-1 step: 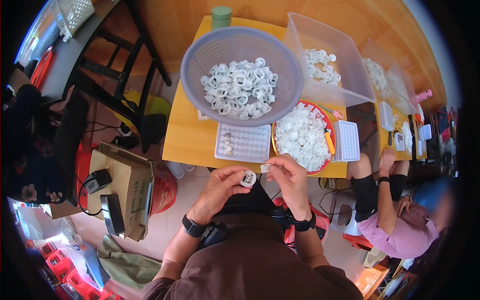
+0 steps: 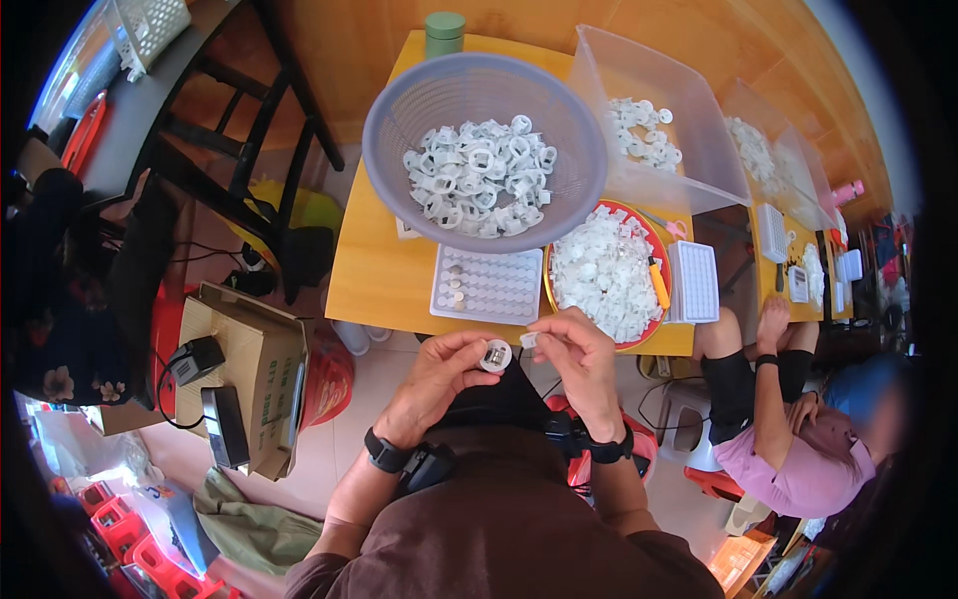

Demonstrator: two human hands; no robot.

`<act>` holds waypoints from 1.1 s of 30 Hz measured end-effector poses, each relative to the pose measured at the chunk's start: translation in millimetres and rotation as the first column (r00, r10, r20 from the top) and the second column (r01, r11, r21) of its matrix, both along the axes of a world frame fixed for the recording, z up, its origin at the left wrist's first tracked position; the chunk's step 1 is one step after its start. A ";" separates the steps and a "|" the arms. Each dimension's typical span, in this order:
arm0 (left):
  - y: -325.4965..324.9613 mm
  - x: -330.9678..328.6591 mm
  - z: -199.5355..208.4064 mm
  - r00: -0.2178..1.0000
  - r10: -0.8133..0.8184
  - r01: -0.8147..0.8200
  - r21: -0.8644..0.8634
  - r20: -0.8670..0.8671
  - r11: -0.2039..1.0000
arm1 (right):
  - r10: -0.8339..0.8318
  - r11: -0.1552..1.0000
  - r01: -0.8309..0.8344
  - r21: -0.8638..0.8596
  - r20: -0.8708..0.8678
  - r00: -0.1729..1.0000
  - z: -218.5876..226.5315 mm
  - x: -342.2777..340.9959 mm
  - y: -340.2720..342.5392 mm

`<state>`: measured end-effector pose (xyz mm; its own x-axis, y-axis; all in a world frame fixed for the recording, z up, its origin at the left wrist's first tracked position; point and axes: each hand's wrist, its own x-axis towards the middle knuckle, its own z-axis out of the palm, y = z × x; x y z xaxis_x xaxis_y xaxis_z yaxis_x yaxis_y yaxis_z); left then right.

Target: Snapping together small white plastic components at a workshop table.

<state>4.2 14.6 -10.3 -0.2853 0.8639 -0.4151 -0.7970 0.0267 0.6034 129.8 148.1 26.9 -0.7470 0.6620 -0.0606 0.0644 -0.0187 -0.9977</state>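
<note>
My left hand (image 2: pixel 435 383) pinches a round white plastic housing (image 2: pixel 496 355) between thumb and fingers, its open face with metal inside turned up. Just to the right, my right hand (image 2: pixel 581 361) grips a small white plastic piece (image 2: pixel 529 340) by its fingertips, a little apart from the housing. Beyond my hands lies a white tray of round pockets (image 2: pixel 499 290), with a few button cells (image 2: pixel 457 284) in its left part. A red round tray (image 2: pixel 654 225) full of small translucent white pieces (image 2: pixel 604 275) stands to the right, an orange-handled tool (image 2: pixel 658 285) on it.
A grey colander (image 2: pixel 384 150) of white ring-shaped parts (image 2: pixel 479 175) stands on the yellow table (image 2: pixel 364 270). Behind it is a green canister (image 2: pixel 444 35); rightward, a clear bin (image 2: pixel 699 120) and another pocketed tray (image 2: pixel 694 283). A co-worker (image 2: pixel 788 439) sits right. A cardboard box (image 2: pixel 264 389) stands left.
</note>
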 end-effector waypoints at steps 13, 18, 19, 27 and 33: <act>-2.0 2.8 0.8 0.999 0.008 -0.008 -0.009 -0.034 1.000 | 0.159 0.899 -0.186 0.397 0.100 0.982 10.2 -7.1 -12.8; -1.4 2.3 1.6 1.000 0.002 -0.003 -0.016 -0.031 1.000 | 0.175 0.903 -0.205 0.378 0.112 0.978 10.2 -6.5 -9.9; -1.2 1.9 1.7 0.999 -0.008 0.008 -0.015 -0.039 1.000 | 0.172 0.901 -0.203 0.384 0.115 0.978 11.2 -6.5 -10.1; -0.4 2.1 3.1 0.998 -0.017 0.016 -0.016 -0.053 1.000 | 0.166 0.875 -0.219 0.432 0.157 0.974 13.2 -7.0 -10.4; 0.0 2.9 4.3 0.997 -0.008 0.007 -0.023 -0.074 1.000 | 0.159 0.875 -0.199 0.441 0.127 0.979 13.7 -7.1 -12.4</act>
<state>7.1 14.6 -6.0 -0.3094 0.8569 -0.4122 -0.7500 0.0466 0.6598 122.7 135.7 40.5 -0.8607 0.4886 0.1434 0.1075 0.4495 -0.8868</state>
